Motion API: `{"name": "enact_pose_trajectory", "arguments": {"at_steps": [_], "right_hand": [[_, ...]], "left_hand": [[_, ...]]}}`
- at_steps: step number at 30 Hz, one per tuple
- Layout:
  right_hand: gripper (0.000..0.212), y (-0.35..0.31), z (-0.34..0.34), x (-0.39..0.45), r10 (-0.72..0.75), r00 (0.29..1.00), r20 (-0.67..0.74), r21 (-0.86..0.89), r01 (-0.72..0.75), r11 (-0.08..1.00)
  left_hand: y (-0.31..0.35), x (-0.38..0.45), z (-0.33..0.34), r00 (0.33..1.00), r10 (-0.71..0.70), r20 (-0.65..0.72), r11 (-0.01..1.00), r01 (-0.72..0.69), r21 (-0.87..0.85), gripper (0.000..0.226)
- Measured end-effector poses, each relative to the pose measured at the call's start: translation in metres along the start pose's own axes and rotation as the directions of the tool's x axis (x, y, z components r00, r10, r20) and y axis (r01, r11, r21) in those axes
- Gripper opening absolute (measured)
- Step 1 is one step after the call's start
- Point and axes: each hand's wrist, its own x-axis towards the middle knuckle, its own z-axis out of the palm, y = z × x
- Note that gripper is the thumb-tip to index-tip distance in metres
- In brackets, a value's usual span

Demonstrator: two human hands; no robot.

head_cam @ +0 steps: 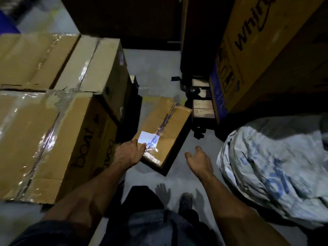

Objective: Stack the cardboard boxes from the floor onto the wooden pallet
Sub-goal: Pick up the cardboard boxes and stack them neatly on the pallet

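A small brown cardboard box (164,129) with a white label lies on the grey floor (156,68), its long axis running away from the person and slightly rightward. The left hand (130,152) is nearer, resting on the box's near left corner, fingers curled over the edge. The right hand (199,161) hovers just right of the box, fingers released and spread, touching nothing.
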Motion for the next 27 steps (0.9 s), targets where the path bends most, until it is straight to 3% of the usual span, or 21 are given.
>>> {"name": "enact_pose_trajectory", "arguments": {"at_steps": [6, 11, 15, 20, 27], "right_hand": [[0.071, -0.037, -0.006, 0.059, 0.032, 0.998, 0.053, 0.015, -0.033, 0.999], [0.073, -0.070, 0.016, 0.120, 0.117, 0.993, 0.013, 0.056, -0.118, 0.991], [0.077, -0.082, 0.045, 0.170, 0.185, 0.983, 0.007, 0.138, -0.184, 0.973], [0.083, -0.074, 0.083, 0.242, 0.255, 0.966, 0.029, 0.205, -0.256, 0.945], [0.091, -0.036, 0.148, 0.366, 0.298, 0.950, 0.091, 0.238, -0.311, 0.920]], "left_hand": [[0.015, 0.061, -0.015, 0.999, -0.050, 0.019, 0.998, 0.051, -0.041, 0.061], [0.005, 0.144, -0.016, 0.996, -0.009, 0.087, 0.999, 0.012, -0.035, 0.065], [-0.004, 0.215, -0.002, 0.993, 0.022, 0.114, 0.992, -0.008, -0.127, 0.063], [0.002, 0.289, 0.034, 0.976, -0.111, 0.188, 0.922, 0.172, -0.347, 0.092], [0.007, 0.394, 0.130, 0.937, -0.289, 0.194, 0.798, 0.348, -0.492, 0.078]]}}
